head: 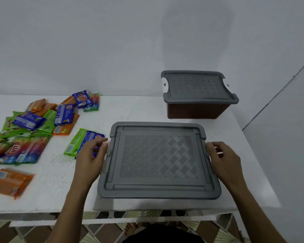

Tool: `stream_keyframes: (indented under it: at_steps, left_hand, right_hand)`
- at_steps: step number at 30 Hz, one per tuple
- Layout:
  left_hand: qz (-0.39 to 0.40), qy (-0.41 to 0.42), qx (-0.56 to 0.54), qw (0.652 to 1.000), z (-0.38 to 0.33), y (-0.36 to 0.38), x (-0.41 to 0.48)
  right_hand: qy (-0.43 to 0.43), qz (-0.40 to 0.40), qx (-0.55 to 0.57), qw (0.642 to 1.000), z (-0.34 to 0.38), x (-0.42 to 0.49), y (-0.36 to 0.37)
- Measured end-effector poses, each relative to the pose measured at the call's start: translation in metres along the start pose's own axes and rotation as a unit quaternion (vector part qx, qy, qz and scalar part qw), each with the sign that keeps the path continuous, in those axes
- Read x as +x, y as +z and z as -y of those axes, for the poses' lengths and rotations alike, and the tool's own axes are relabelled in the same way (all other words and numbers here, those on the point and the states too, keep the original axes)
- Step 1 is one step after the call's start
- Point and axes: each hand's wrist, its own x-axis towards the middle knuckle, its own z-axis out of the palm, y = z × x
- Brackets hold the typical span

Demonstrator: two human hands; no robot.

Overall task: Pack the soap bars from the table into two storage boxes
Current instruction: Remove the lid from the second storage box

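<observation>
The near storage box (158,158) stands at the table's front edge, shut with a grey patterned lid. My left hand (89,155) grips its left side, fingers curled at the latch, and my right hand (223,158) grips the right side the same way. The far storage box (197,88), brown with a grey lid and white latches, stands closed at the back right. Several wrapped soap bars (32,120) in green, blue, orange and rainbow wrappers lie scattered on the left. A green bar (75,142) and a blue bar lie just beside my left hand.
The white table (133,109) stands against a pale wall. An orange soap pack (9,181) lies alone at the front left. Bare tabletop shows between the two boxes. Patterned floor tiles and a person's feet (130,228) show below the table's front edge.
</observation>
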Motion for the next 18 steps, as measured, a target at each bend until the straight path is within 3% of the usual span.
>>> stream_keyframes:
  at_steps: [3, 11, 14, 18]
  left_hand:
    - [-0.035, 0.051, 0.091, 0.994, -0.011, -0.006, -0.001]
    - [0.078, 0.01, 0.173, 0.982, -0.041, -0.019, 0.003]
    - [0.058, 0.001, 0.132, 0.99, -0.051, -0.028, 0.004]
    - [0.051, -0.003, -0.018, 0.999, -0.062, -0.042, 0.006]
  right_hand:
    - [-0.053, -0.016, -0.049, 0.997, 0.006, -0.001, -0.009]
    - [-0.011, 0.09, -0.079, 0.993, 0.027, -0.004, -0.023]
    - [0.013, 0.096, 0.037, 0.995, 0.032, -0.003, -0.031]
    - [0.043, 0.079, 0.223, 0.971, 0.04, 0.0, -0.049]
